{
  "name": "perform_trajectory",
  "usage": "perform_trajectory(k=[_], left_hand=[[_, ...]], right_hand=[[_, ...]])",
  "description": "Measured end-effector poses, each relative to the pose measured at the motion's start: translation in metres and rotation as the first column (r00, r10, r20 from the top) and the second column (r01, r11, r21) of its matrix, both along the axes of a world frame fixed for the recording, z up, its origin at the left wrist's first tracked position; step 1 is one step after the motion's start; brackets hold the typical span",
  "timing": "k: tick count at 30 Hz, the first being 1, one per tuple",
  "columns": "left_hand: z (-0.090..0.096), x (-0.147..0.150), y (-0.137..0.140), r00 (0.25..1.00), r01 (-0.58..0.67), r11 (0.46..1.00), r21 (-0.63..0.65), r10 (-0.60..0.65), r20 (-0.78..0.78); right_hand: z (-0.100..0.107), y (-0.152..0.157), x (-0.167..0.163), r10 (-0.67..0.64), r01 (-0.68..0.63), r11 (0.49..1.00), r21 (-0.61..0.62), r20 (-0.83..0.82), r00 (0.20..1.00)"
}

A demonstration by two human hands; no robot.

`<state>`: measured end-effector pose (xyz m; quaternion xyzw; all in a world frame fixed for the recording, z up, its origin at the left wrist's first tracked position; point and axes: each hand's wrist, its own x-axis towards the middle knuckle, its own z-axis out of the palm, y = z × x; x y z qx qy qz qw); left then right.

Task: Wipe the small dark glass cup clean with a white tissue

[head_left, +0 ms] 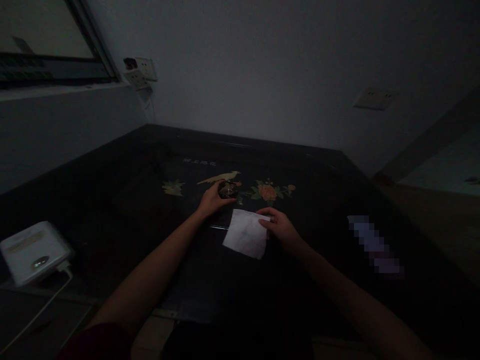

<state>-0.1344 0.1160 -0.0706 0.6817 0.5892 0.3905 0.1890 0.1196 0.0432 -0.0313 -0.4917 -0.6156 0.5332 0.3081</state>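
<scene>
My left hand (213,201) curves around a small dark, round, glossy object (228,189) on the black table, thumb and fingers on either side of it. The dim light hides what kind of thing it is; it looks like a small glass dish. In my right hand (282,227) a white paper tissue (247,233) is pinched at its right edge between thumb and fingers. The tissue is spread out roughly square, nearer to me than the round object and apart from it.
The black table (195,280) bears a painted bird (221,177) and flowers (267,192). A white box with a cable (35,252) stands at the left edge. On the right lies a blurred strip-shaped item (375,245). Wall sockets (140,75) are at the back left.
</scene>
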Motion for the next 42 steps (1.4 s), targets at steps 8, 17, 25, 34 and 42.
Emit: perform_trajectory(k=[8,17,25,34,42], left_hand=[[-0.004,0.000,0.003,1.000,0.008,1.000,0.015,-0.008,0.010],[-0.006,0.000,0.004,0.997,0.032,0.999,0.001,-0.032,0.064],[0.001,-0.014,0.010,0.957,0.223,0.972,-0.080,-0.202,0.207],[0.003,-0.021,0.010,0.908,0.316,0.944,-0.097,-0.271,0.319],[-0.001,-0.020,0.013,0.924,0.287,0.956,-0.062,-0.259,0.280]], right_hand=[[-0.006,0.013,-0.045,0.023,-0.052,0.980,0.192,0.148,0.989],[-0.019,-0.018,-0.045,0.119,-0.625,0.626,0.467,0.734,0.668],[-0.026,-0.006,-0.062,0.137,-0.739,0.515,0.434,0.810,0.571],[-0.027,0.007,-0.075,0.184,-0.742,0.524,0.418,0.795,0.578],[-0.024,0.003,-0.078,0.195,-0.725,0.544,0.422,0.777,0.598]])
